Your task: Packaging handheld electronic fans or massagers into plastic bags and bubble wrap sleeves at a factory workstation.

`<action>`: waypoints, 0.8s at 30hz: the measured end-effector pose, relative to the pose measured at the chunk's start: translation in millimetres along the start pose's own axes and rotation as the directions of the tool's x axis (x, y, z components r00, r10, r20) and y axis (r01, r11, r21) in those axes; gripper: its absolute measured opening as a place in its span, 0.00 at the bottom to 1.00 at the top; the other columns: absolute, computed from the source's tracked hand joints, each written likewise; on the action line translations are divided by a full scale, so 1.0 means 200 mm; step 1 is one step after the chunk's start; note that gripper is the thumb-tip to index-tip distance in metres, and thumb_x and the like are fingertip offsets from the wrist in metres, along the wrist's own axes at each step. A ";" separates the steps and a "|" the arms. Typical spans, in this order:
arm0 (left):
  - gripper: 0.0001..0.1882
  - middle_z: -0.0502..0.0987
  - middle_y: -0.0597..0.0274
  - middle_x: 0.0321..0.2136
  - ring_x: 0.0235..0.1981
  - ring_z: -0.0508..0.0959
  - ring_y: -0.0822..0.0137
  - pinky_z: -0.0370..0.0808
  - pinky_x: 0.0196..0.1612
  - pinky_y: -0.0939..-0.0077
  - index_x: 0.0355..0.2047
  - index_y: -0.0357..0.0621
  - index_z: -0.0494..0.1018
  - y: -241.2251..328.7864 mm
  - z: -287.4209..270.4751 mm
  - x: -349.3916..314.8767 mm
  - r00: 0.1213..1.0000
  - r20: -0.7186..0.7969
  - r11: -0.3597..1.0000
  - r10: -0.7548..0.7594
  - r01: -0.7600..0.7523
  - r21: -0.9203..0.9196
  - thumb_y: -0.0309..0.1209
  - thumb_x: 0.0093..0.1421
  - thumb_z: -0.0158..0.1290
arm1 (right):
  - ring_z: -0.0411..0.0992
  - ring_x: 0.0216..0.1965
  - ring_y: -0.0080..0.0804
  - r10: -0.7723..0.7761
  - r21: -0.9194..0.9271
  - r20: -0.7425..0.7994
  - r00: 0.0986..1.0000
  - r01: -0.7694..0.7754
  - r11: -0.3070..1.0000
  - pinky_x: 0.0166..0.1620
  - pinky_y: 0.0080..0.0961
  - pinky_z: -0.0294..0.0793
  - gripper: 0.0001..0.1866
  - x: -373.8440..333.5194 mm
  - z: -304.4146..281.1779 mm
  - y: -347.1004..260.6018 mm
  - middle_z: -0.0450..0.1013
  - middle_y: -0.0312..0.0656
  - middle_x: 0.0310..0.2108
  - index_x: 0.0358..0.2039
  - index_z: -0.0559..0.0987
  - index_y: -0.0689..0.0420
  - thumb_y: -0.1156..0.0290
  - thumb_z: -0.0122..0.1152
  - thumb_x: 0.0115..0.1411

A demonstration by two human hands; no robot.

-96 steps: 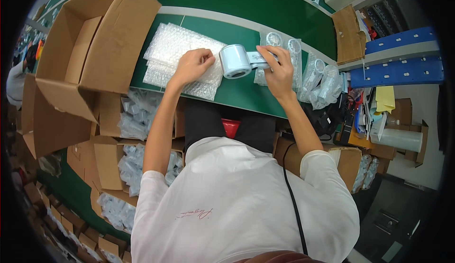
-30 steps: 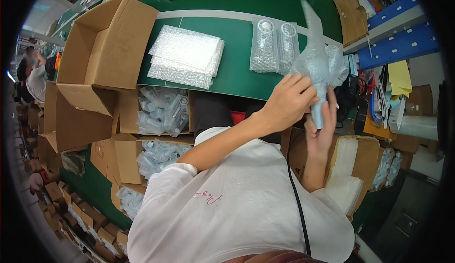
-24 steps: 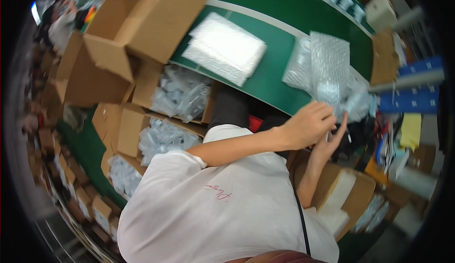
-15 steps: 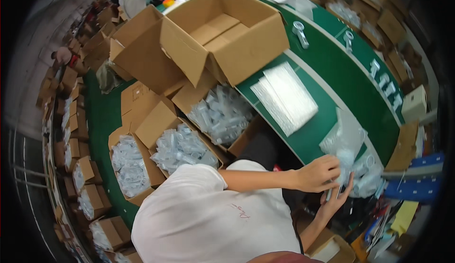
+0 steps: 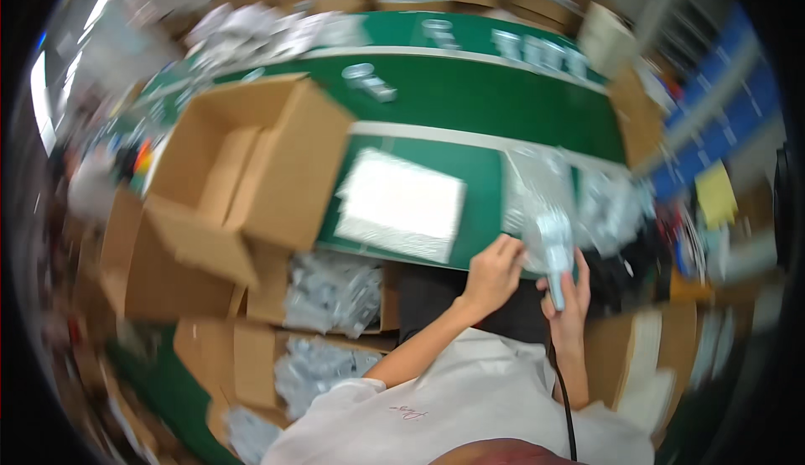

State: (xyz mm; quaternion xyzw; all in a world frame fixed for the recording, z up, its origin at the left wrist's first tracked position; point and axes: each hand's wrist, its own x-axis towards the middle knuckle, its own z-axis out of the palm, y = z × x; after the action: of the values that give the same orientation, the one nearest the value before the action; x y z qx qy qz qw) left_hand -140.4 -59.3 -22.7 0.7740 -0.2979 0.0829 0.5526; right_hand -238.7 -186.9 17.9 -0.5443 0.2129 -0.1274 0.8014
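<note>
My right hand (image 5: pixel 571 304) is closed around the lower handle of a pale blue handled piece with a rounded head (image 5: pixel 556 243), held upright at the table's front edge. Its upper part is in a clear bubble-wrap bag (image 5: pixel 534 181). My left hand (image 5: pixel 495 274) pinches at the bag's lower left edge, its fingertips close together. Left of the bag, a stack of bubble-wrap sheets or bags (image 5: pixel 401 205) lies on the green table (image 5: pixel 482 205). Motion blurs the piece, so its exact kind cannot be made out.
A large open cardboard box (image 5: pixel 293 167) stands left. Wrapped pieces (image 5: pixel 610 209) lie to the right. A similar bare piece (image 5: pixel 369 82) lies on the green surface beyond. Below the table edge are boxes of wrapped pieces (image 5: pixel 334 290). A dark cable (image 5: pixel 563 398) runs down my front.
My view has swung toward the table and the right. The piece now stands more upright between my hands, with its head in the bag. My left hand has shifted to the bag's lower left edge.
</note>
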 end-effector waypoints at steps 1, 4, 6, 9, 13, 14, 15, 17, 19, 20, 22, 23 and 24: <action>0.09 0.70 0.60 0.28 0.23 0.70 0.62 0.68 0.28 0.72 0.33 0.38 0.71 0.03 0.02 0.02 1.000 -0.017 0.998 0.021 -0.023 -0.065 0.16 0.52 0.54 | 0.64 0.18 0.16 0.001 0.107 -0.026 1.000 0.001 0.994 0.16 0.10 0.55 0.27 0.00 -0.01 0.00 0.75 0.47 0.33 0.69 0.56 0.51 0.68 0.49 0.71; 0.05 0.68 0.61 0.24 0.20 0.64 0.66 0.65 0.25 0.75 0.28 0.37 0.71 0.18 0.13 0.02 0.994 0.102 0.963 0.049 -0.020 -0.270 0.15 0.54 0.54 | 0.62 0.20 0.14 0.014 0.482 -0.127 0.992 0.049 0.875 0.20 0.11 0.58 0.24 -0.04 -0.13 0.03 0.74 0.45 0.40 0.67 0.58 0.50 0.67 0.46 0.73; 0.05 0.66 0.62 0.22 0.19 0.62 0.67 0.63 0.23 0.74 0.26 0.37 0.71 0.28 0.19 -0.05 0.990 0.135 0.922 0.040 0.015 -0.386 0.16 0.54 0.54 | 0.64 0.22 0.15 0.016 0.533 -0.223 0.975 0.108 0.839 0.22 0.10 0.60 0.25 -0.10 -0.10 -0.01 0.74 0.44 0.43 0.66 0.60 0.52 0.67 0.49 0.71; 0.07 0.65 0.62 0.20 0.18 0.60 0.67 0.60 0.22 0.74 0.23 0.36 0.70 0.33 0.29 -0.02 0.992 0.103 0.876 0.077 -0.018 -0.482 0.16 0.55 0.55 | 0.68 0.26 0.17 -0.052 0.401 -0.271 0.961 0.162 0.901 0.24 0.10 0.63 0.25 -0.16 -0.17 -0.09 0.73 0.43 0.46 0.63 0.62 0.54 0.68 0.54 0.68; 0.09 0.63 0.62 0.17 0.17 0.59 0.66 0.58 0.21 0.72 0.20 0.37 0.69 0.37 0.35 -0.07 0.971 0.075 0.879 0.226 -0.170 -0.446 0.19 0.56 0.56 | 0.73 0.31 0.21 -0.168 -0.360 -0.218 0.961 0.081 0.929 0.26 0.13 0.66 0.23 -0.37 -0.21 -0.19 0.76 0.43 0.42 0.53 0.70 0.61 0.71 0.65 0.58; 0.10 0.63 0.61 0.17 0.16 0.59 0.64 0.59 0.21 0.71 0.20 0.38 0.69 0.39 0.36 -0.07 0.961 0.088 0.884 0.261 -0.201 -0.423 0.21 0.57 0.56 | 0.74 0.32 0.22 -0.197 -0.549 -0.211 0.957 0.051 0.834 0.26 0.15 0.67 0.20 -0.40 -0.23 -0.23 0.78 0.43 0.38 0.46 0.75 0.64 0.71 0.68 0.54; 0.10 0.63 0.61 0.17 0.16 0.59 0.64 0.59 0.21 0.71 0.20 0.38 0.69 0.41 0.37 -0.08 0.961 0.116 0.888 0.250 -0.179 -0.424 0.21 0.57 0.56 | 0.74 0.32 0.22 -0.178 -0.537 -0.234 0.956 0.025 0.843 0.26 0.15 0.67 0.20 -0.43 -0.27 -0.28 0.78 0.43 0.38 0.46 0.75 0.64 0.71 0.68 0.54; 0.12 0.63 0.62 0.15 0.15 0.59 0.65 0.59 0.20 0.70 0.18 0.38 0.68 0.47 0.39 -0.07 0.949 0.188 0.900 0.252 -0.159 -0.405 0.21 0.56 0.57 | 0.70 0.27 0.21 -0.153 -0.794 -0.255 0.955 -0.117 0.596 0.26 0.16 0.64 0.10 -0.48 -0.36 -0.39 0.76 0.38 0.26 0.31 0.79 0.65 0.72 0.69 0.53; 0.12 0.65 0.61 0.16 0.15 0.61 0.64 0.61 0.21 0.70 0.18 0.38 0.69 0.51 0.40 -0.04 0.852 0.391 0.881 0.348 -0.155 -0.447 0.23 0.57 0.56 | 0.64 0.22 0.19 -0.243 -0.806 -0.276 0.930 -0.086 0.586 0.26 0.16 0.61 0.09 -0.53 -0.44 -0.43 0.71 0.33 0.17 0.23 0.79 0.63 0.72 0.68 0.53; 0.10 0.70 0.61 0.18 0.17 0.65 0.62 0.64 0.22 0.70 0.20 0.38 0.71 0.50 0.39 0.01 0.764 0.493 0.881 0.417 -0.207 -0.425 0.24 0.57 0.57 | 0.64 0.22 0.19 -0.244 -0.791 -0.327 0.913 -0.123 0.600 0.26 0.16 0.61 0.09 -0.58 -0.47 -0.47 0.71 0.33 0.17 0.23 0.79 0.63 0.72 0.68 0.53; 0.05 0.77 0.56 0.27 0.25 0.75 0.57 0.72 0.31 0.67 0.28 0.39 0.77 0.43 0.35 0.11 0.785 0.492 0.915 0.377 -0.231 -0.331 0.28 0.55 0.60 | 0.60 0.19 0.19 -0.442 -0.759 -0.358 0.822 0.020 0.651 0.25 0.16 0.59 0.08 -0.71 -0.54 -0.59 0.70 0.31 0.17 0.24 0.79 0.62 0.72 0.68 0.54; 0.09 0.77 0.55 0.32 0.31 0.77 0.56 0.74 0.37 0.65 0.35 0.40 0.78 0.31 0.34 0.18 0.787 0.503 0.933 0.358 -0.291 -0.210 0.30 0.55 0.61 | 0.60 0.18 0.18 -0.521 -0.836 -0.322 0.790 0.022 0.549 0.23 0.15 0.58 0.07 -0.83 -0.60 -0.69 0.71 0.30 0.18 0.24 0.80 0.62 0.72 0.68 0.54; 0.16 0.77 0.54 0.38 0.37 0.77 0.55 0.75 0.42 0.63 0.42 0.41 0.77 0.29 0.33 0.26 0.791 0.506 0.930 0.345 -0.362 -0.067 0.33 0.55 0.63 | 0.62 0.19 0.16 -0.569 -0.807 -0.366 0.736 0.054 0.589 0.23 0.12 0.58 0.06 -1.04 -0.68 -0.75 0.73 0.30 0.21 0.29 0.83 0.61 0.71 0.68 0.56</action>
State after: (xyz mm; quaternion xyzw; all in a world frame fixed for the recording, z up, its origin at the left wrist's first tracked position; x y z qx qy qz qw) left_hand -144.1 -149.8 22.7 0.7078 -0.5709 -0.0177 0.4157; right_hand -481.7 -264.7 156.1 -0.7857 0.3786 -0.3376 0.3541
